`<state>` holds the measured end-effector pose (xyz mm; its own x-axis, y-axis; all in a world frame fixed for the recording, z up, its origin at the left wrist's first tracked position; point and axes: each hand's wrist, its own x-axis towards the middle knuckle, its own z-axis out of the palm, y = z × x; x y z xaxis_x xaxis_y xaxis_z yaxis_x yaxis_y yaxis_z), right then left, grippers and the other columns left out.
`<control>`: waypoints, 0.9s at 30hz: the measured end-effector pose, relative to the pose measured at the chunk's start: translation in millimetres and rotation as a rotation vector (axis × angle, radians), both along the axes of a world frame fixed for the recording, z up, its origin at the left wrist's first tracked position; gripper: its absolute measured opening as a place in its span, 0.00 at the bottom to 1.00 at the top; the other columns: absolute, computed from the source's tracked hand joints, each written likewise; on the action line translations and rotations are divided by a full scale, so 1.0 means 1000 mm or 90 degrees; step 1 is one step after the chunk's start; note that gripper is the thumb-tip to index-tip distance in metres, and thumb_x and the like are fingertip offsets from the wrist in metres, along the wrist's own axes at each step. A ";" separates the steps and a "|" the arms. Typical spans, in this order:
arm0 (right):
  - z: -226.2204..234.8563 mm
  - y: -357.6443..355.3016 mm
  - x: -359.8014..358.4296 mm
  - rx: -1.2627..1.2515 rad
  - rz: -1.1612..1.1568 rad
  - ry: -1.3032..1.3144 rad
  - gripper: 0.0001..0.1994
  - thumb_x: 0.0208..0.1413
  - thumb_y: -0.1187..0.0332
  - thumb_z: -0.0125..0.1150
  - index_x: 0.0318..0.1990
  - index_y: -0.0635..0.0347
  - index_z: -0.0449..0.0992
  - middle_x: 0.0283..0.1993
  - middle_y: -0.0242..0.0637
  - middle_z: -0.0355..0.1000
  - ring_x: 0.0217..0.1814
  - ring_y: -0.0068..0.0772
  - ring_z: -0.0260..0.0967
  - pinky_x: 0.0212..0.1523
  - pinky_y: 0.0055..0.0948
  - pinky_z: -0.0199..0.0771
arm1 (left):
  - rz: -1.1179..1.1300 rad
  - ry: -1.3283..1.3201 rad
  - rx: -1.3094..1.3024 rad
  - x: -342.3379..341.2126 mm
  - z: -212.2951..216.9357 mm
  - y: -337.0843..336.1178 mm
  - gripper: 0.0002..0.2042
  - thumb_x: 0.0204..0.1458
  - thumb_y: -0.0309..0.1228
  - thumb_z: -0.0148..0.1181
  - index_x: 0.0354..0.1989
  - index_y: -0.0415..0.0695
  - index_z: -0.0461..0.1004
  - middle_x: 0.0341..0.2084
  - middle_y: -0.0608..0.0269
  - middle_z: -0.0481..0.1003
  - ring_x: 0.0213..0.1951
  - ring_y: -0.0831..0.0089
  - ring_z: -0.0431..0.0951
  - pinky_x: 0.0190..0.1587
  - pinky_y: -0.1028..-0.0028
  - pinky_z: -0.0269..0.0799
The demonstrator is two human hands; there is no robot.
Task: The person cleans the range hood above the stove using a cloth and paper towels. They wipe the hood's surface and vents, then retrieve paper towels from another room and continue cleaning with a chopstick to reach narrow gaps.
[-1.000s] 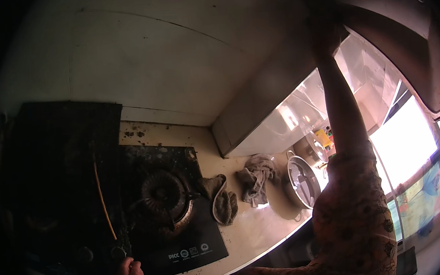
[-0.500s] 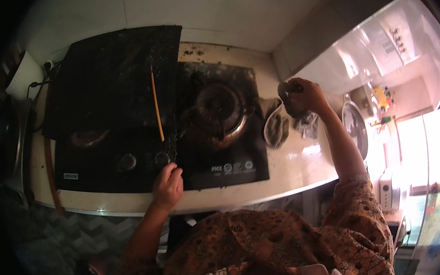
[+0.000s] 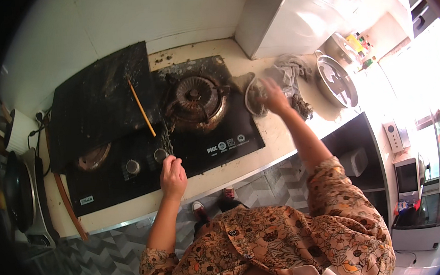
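My left hand is closed at the front of the black gas stove, just below a round knob. What its fingers grip, if anything, I cannot make out. A dark, bristly strip lies just beyond it. My right hand is blurred, fingers stretched out and holding nothing, over a shallow rimmed dish right of the stove. Near its wrist, a dark, wiry scrubber rests on the counter beside a grey cloth.
A black panel covers much of the left burner; a yellow stick slants across its right side. The right burner is exposed and grimy. A metal pan stands at the right. A wooden strip lies left of the stove.
My right hand has let go of the dark scrubber, now lying on the counter, and has moved left over the dish. My left hand stays near the knob. The view has turned.
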<state>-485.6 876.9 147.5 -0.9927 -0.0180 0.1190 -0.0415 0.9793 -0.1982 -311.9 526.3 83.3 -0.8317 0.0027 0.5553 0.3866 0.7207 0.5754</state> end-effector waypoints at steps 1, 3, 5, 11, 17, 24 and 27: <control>-0.014 0.000 -0.003 -0.005 0.002 0.015 0.33 0.40 0.60 0.62 0.57 0.42 0.56 0.60 0.44 0.52 0.56 0.50 0.55 0.54 0.42 0.59 | 0.004 0.001 -0.020 0.001 -0.001 0.000 0.08 0.40 0.18 0.52 0.31 0.40 0.68 0.33 0.55 0.67 0.34 0.58 0.71 0.34 0.68 0.69; -0.047 0.009 -0.017 -0.024 -0.011 0.023 0.32 0.42 0.59 0.60 0.58 0.43 0.55 0.56 0.46 0.57 0.54 0.52 0.57 0.50 0.42 0.62 | 0.005 0.001 -0.047 -0.004 0.000 0.002 0.08 0.40 0.19 0.52 0.31 0.40 0.69 0.34 0.56 0.67 0.34 0.58 0.71 0.35 0.67 0.69; -0.058 0.011 -0.029 -0.093 -0.028 -0.036 0.29 0.45 0.57 0.54 0.57 0.46 0.55 0.49 0.48 0.64 0.50 0.52 0.62 0.47 0.43 0.64 | 0.021 -0.010 -0.061 -0.005 0.000 0.001 0.08 0.39 0.19 0.52 0.31 0.40 0.69 0.34 0.55 0.67 0.35 0.59 0.71 0.36 0.67 0.69; 0.096 -0.011 -0.057 -0.430 0.020 0.224 0.16 0.45 0.64 0.58 0.41 0.62 0.70 0.33 0.47 0.72 0.35 0.39 0.70 0.37 0.33 0.68 | 0.097 0.014 -0.067 0.009 -0.002 0.004 0.08 0.38 0.19 0.52 0.30 0.39 0.69 0.32 0.54 0.66 0.34 0.57 0.70 0.36 0.66 0.69; 0.328 -0.020 -0.075 -0.709 0.364 0.630 0.17 0.48 0.70 0.56 0.47 0.63 0.63 0.40 0.35 0.66 0.40 0.24 0.61 0.42 0.22 0.62 | 0.104 0.015 -0.018 0.010 0.004 0.013 0.07 0.37 0.20 0.53 0.29 0.39 0.69 0.32 0.54 0.66 0.34 0.56 0.70 0.34 0.67 0.68; 0.447 -0.103 -0.085 -0.521 0.456 1.147 0.22 0.41 0.72 0.60 0.46 0.61 0.62 0.45 0.43 0.60 0.49 0.38 0.57 0.49 0.32 0.57 | 0.236 0.080 0.042 0.030 0.017 -0.022 0.06 0.37 0.17 0.50 0.25 0.40 0.69 0.31 0.51 0.67 0.28 0.56 0.71 0.29 0.67 0.68; 0.482 -0.117 -0.108 -0.344 0.310 1.360 0.26 0.37 0.73 0.62 0.47 0.59 0.60 0.47 0.45 0.58 0.53 0.48 0.52 0.50 0.39 0.55 | 0.356 0.036 0.035 0.047 0.002 -0.072 0.06 0.44 0.22 0.50 0.32 0.42 0.70 0.37 0.54 0.67 0.39 0.57 0.69 0.40 0.65 0.67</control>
